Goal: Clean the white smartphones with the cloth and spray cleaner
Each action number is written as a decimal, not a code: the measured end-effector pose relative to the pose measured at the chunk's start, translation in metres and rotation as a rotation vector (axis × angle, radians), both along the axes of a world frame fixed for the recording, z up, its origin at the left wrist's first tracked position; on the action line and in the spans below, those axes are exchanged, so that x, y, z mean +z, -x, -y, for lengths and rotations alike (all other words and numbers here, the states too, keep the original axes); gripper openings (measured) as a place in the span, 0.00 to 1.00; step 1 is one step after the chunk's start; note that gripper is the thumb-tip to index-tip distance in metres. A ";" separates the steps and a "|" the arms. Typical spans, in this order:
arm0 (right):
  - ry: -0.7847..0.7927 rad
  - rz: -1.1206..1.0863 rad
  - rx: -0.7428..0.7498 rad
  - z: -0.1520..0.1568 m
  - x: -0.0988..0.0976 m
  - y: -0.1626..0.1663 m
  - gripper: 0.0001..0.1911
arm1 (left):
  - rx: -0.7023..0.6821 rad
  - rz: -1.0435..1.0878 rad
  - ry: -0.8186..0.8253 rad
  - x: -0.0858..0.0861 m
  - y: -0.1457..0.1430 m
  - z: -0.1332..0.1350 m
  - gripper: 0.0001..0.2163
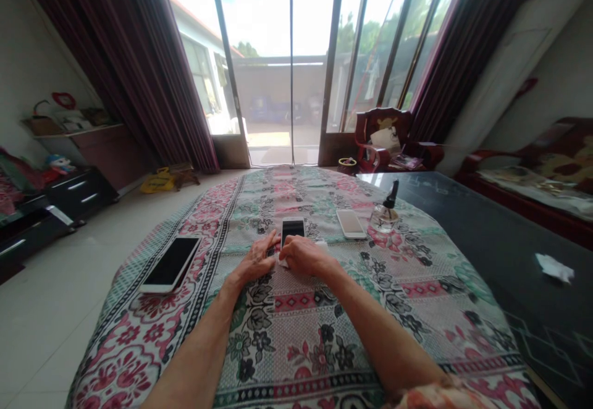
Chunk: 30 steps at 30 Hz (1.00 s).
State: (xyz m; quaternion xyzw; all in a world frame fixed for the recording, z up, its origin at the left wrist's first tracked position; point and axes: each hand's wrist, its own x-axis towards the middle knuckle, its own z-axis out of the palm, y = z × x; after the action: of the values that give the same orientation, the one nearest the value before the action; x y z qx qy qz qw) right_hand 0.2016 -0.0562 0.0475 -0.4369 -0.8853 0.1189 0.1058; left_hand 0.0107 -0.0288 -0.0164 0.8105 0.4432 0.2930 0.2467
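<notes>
A white-framed smartphone (293, 227) with a dark screen lies on the patterned tablecloth (306, 353) in front of me. My left hand (258, 257) rests at its left edge, fingers stretched out. Over the lower part of the phone, my right hand (303, 253) is closed with bent fingers around a white tissue (322, 246); only bits of it show past the hand. To the right lie a second white phone (351, 224) and a clear spray bottle (384, 216) with a black nozzle. At the left a large white tablet (171, 265) lies with its dark screen up.
A dark low table (467, 223) adjoins on the right, with a crumpled white tissue (555, 267) on it. Beyond stand a wooden armchair (384, 140) and glass doors (278, 88). A black cabinet (78, 193) and a yellow bag (158, 180) are at the left.
</notes>
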 end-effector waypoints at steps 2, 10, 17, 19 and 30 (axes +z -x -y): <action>0.069 0.015 -0.070 -0.003 0.004 -0.007 0.16 | -0.017 0.024 -0.002 -0.001 0.000 -0.001 0.37; 0.170 0.086 -0.200 -0.015 0.019 -0.048 0.19 | -0.022 0.065 0.017 0.007 -0.003 0.002 0.39; -0.010 -0.012 -0.102 -0.009 0.002 -0.019 0.15 | 0.044 -0.009 -0.001 0.011 -0.011 0.009 0.42; -0.072 -0.010 -0.093 -0.006 -0.005 -0.004 0.13 | 0.060 -0.018 -0.010 0.010 -0.013 0.010 0.41; -0.089 -0.060 -0.342 -0.018 -0.012 -0.023 0.14 | 0.109 -0.017 -0.007 0.005 -0.013 0.011 0.42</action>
State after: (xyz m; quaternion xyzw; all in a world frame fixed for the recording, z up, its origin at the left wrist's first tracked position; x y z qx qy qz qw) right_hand 0.2244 -0.0382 0.0351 -0.5724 -0.7988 0.0730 0.1701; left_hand 0.0237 -0.0394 -0.0112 0.7884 0.4879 0.3006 0.2237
